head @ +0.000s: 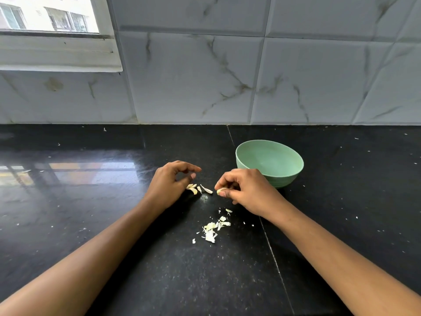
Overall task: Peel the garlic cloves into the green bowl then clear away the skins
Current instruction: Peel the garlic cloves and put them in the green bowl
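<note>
Right in the middle of the worktop (pixel 68 201), between the two hands, there's a little cluster of loose cloves (pixel 193 189) lying flat on the stone. The left hand (pixel 173 181) sits just to the left of them with its fingers loosely curled and the thumb reaching out toward the cluster. It isn't holding anything as far as I can see. The right hand (pixel 243 190) is on the other side of the cluster and pinches one garlic clove (pixel 222 190) between the thumb and the fingertips, just off the surface or barely on it, I can't really tell which.

The green bowl (pixel 284 179) stands upright directly behind the right hand, so the knuckles cover part of its near wall. It's a bit further from the left hand.

Closer to the camera, between the two forearms, there's a scattered pile of pale skins (pixel 213 229), with smaller flakes spread around it. It's clearly apart from the cloves.

The worktop is glossy black stone with tiny white specks all over, and a thin seam (pixel 273 258) runs diagonally under the right forearm. Behind it is a wall (pixel 205 76) of big white marble-look tiles with grey veins, and a window (pixel 45 19) sits top left, its light reflecting on the stone at the left.
</note>
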The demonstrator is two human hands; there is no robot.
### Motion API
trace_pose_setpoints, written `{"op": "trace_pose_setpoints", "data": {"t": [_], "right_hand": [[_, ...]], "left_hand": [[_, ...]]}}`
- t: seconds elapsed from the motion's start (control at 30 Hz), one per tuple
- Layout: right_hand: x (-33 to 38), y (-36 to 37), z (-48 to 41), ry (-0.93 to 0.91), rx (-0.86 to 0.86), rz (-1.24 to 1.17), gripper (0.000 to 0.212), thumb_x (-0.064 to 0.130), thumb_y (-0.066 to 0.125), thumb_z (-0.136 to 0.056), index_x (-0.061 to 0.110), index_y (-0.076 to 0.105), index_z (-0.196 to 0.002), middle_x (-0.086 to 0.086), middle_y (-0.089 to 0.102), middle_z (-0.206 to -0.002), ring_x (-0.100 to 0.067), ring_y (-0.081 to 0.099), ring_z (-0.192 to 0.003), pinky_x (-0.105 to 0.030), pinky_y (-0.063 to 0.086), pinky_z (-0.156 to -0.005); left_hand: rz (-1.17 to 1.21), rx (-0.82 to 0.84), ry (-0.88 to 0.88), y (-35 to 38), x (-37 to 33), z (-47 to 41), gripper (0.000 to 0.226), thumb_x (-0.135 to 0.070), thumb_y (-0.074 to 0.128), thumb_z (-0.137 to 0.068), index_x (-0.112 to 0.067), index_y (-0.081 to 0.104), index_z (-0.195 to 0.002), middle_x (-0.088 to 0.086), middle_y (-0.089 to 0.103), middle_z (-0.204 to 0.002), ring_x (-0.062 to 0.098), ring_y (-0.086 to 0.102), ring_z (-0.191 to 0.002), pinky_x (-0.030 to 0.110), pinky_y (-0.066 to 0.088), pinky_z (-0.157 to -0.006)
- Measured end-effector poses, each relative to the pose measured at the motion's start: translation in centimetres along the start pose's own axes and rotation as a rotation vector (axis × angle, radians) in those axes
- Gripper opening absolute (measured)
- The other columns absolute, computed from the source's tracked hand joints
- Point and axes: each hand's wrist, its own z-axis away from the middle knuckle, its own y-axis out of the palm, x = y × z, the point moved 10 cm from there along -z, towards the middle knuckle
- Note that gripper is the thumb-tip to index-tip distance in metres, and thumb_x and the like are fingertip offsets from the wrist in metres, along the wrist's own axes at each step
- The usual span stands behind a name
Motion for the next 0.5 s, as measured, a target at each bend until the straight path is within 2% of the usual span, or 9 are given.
{"op": "trace_pose_setpoints", "data": {"t": [0.13, 0.27, 0.37, 0.47, 0.5], "right_hand": [[0.4, 1.0, -0.1, -0.054, -0.051, -0.022, 0.006, 0.015, 0.073, -0.080, 0.019, 0.072, -0.084, 0.009, 0.067, -0.080, -0.003, 0.059, -0.072, -0.019, 0.044, -0.067], [1.2, 3.3, -0.3, -0.151, 0.019, 0.235, 0.003, 0.018, 0.066, -0.084, 0.018, 0.066, -0.087, 0.007, 0.062, -0.088, -0.012, 0.052, -0.089, -0.033, 0.039, -0.075], [2.0, 2.2, -0.3, -0.240, -0.066, 0.169, 0.002, 0.016, 0.065, -0.081, 0.017, 0.064, -0.083, 0.008, 0.060, -0.084, -0.012, 0.049, -0.083, -0.036, 0.040, -0.072], [0.8, 3.5, -0.7, -0.208, 0.048, 0.251, 0.002, 0.015, 0.065, -0.083, 0.016, 0.062, -0.083, 0.004, 0.061, -0.088, -0.017, 0.051, -0.088, -0.041, 0.042, -0.077], [0.8, 3.3, -0.7, -0.222, 0.031, 0.263, 0.003, 0.016, 0.065, -0.082, 0.016, 0.062, -0.082, 0.004, 0.061, -0.087, -0.018, 0.052, -0.087, -0.042, 0.042, -0.076]], "left_hand": [[0.010, -0.010, 0.008, -0.2, -0.1, 0.0, 0.018, -0.016, 0.066, -0.088, -0.030, 0.073, -0.096, -0.015, 0.067, -0.093, 0.001, 0.060, -0.090, 0.005, 0.036, -0.071], [0.014, -0.024, 0.011, -0.3, -0.1, 0.0, 0.017, -0.016, 0.067, -0.087, -0.028, 0.073, -0.097, -0.013, 0.067, -0.093, 0.000, 0.060, -0.089, 0.002, 0.035, -0.069], [0.014, -0.020, 0.015, -0.2, -0.1, 0.0, 0.017, -0.016, 0.067, -0.087, -0.027, 0.073, -0.098, -0.012, 0.067, -0.094, 0.001, 0.060, -0.089, 0.003, 0.036, -0.070], [0.011, -0.023, 0.018, -0.3, -0.2, 0.0, 0.018, -0.015, 0.067, -0.087, -0.027, 0.073, -0.098, -0.012, 0.067, -0.093, 0.000, 0.060, -0.089, 0.001, 0.035, -0.071], [0.011, -0.025, 0.019, -0.3, -0.3, 0.0, 0.018, -0.014, 0.067, -0.087, -0.026, 0.073, -0.098, -0.012, 0.066, -0.093, -0.001, 0.059, -0.089, 0.001, 0.034, -0.070]]}}
